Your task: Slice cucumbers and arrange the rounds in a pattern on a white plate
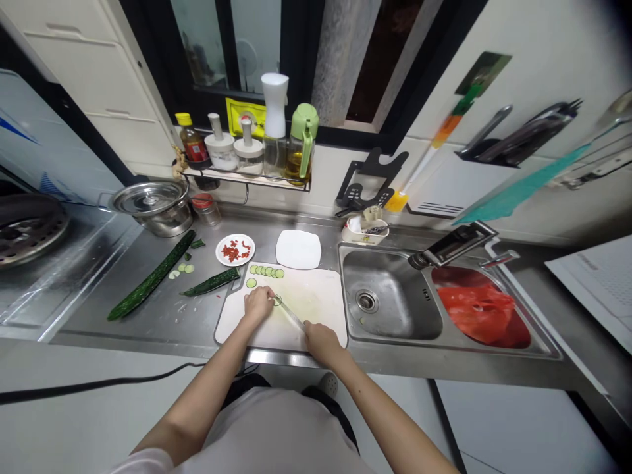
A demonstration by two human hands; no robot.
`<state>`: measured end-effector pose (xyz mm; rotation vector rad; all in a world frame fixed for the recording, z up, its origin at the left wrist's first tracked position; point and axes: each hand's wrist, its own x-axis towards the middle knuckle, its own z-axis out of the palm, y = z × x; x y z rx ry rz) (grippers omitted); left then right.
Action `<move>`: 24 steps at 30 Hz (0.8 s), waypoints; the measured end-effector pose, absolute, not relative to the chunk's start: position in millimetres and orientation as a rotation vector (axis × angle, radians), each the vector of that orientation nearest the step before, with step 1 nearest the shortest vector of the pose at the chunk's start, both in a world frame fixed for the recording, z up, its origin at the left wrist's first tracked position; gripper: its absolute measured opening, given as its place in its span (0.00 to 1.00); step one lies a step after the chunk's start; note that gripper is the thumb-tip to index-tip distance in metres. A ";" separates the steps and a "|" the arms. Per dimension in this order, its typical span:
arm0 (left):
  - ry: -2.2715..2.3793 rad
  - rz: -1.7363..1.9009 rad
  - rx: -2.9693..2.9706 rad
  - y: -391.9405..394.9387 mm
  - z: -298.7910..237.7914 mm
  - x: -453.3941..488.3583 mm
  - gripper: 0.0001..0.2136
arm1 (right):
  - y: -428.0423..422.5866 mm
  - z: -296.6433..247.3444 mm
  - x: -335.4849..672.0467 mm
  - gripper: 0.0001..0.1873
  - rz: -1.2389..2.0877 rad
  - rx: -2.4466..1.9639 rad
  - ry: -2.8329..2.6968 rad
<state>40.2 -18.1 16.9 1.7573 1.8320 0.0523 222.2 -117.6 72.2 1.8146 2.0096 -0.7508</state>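
My right hand is wrapped around the handle of a knife, whose blade points up and left over the white cutting board. At the blade's tip lies a cucumber slice, pale with a dark green rim. My left hand has its fingers curled together at that slice's edge, seeming to pinch it; the fingertips are partly hidden. Along the board's top left runs a row of cucumber slices, with a single slice below it. A cut cucumber piece lies just left of the board.
A long cucumber and small trimmings lie on the counter's left. Behind the board are a plate of chopped red pieces and a white square plate. The sink adjoins on the right; a steel pot stands back left.
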 end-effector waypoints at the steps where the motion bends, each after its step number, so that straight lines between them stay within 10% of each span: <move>1: 1.832 0.057 1.745 -18.5 17.2 40.6 0.08 | -117.7 71.8 222.2 0.16 -0.753 1.817 2.007; 24: 1.772 0.157 1.657 -18.1 10.9 41.0 0.11 | -123.8 72.6 225.2 0.16 -0.778 1.831 1.994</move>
